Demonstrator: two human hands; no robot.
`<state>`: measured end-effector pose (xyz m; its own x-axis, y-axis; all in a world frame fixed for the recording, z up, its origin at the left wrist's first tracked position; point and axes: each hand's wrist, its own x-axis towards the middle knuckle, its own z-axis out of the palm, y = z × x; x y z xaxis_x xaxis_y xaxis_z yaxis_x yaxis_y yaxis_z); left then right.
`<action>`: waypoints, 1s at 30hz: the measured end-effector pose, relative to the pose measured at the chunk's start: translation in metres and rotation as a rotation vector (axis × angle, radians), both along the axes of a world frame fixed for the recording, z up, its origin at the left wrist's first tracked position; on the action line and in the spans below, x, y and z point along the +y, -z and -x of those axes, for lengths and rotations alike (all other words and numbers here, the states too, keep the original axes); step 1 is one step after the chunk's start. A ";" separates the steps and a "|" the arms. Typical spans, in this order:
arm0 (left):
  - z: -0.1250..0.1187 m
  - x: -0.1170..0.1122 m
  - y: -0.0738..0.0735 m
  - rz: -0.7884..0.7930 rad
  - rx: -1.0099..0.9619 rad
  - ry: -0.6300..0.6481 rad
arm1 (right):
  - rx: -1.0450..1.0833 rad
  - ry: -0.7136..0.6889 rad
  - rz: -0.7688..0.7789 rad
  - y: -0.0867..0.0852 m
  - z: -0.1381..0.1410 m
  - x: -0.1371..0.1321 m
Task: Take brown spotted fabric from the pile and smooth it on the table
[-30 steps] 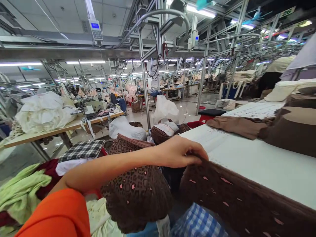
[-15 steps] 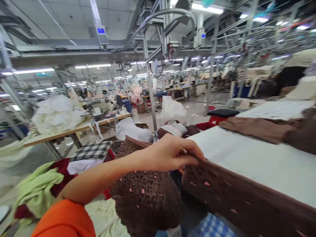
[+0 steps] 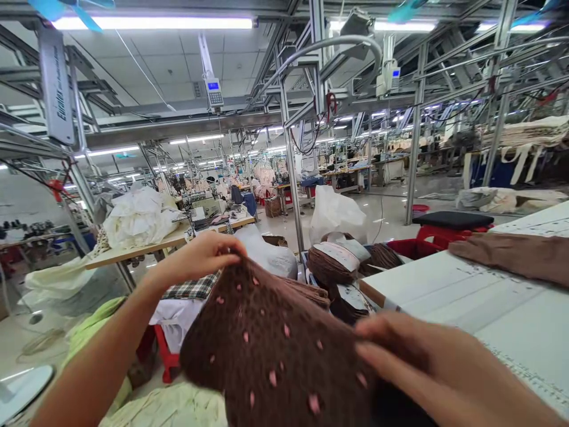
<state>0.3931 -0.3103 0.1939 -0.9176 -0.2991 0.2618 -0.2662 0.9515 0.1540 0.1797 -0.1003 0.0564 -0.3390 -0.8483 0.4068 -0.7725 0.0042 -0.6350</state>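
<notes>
The left hand (image 3: 208,256) pinches the brown leopard-print fabric (image 3: 267,350) at its upper corner; the right hand (image 3: 427,353), at four o'clock from it, grips the sloping top edge.

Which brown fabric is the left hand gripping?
Pink-spotted piece in front, corner pinched in the left hand, edge reaching the right hand; brown cloth on the table and brown bundle lie untouched.

Black-topped red stool (image 3: 453,222), pale bundle (image 3: 137,216) on table (image 3: 133,254), hanging keypad box (image 3: 214,92), blurred blue shape (image 3: 406,10), perhaps a fan
</notes>
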 end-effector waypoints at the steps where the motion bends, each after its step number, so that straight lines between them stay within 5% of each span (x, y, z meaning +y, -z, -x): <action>1: 0.008 -0.011 0.009 0.116 0.054 -0.069 | -0.074 -0.036 -0.043 -0.004 0.002 -0.014; 6: 0.037 -0.027 0.085 0.312 0.214 -0.096 | -0.254 0.136 -0.096 0.001 0.025 -0.055; 9: 0.040 -0.012 0.125 0.422 0.305 0.025 | -0.314 0.195 -0.151 0.017 0.041 -0.041; 12: 0.041 0.000 0.143 0.522 0.418 0.121 | -0.360 0.256 -0.206 0.029 0.055 -0.017; 24: 0.067 0.013 0.127 0.597 0.463 0.190 | -0.362 0.270 -0.241 0.044 0.089 0.047; 30: 0.124 0.049 0.093 0.619 0.421 0.376 | -0.265 0.407 -0.236 0.050 0.126 0.124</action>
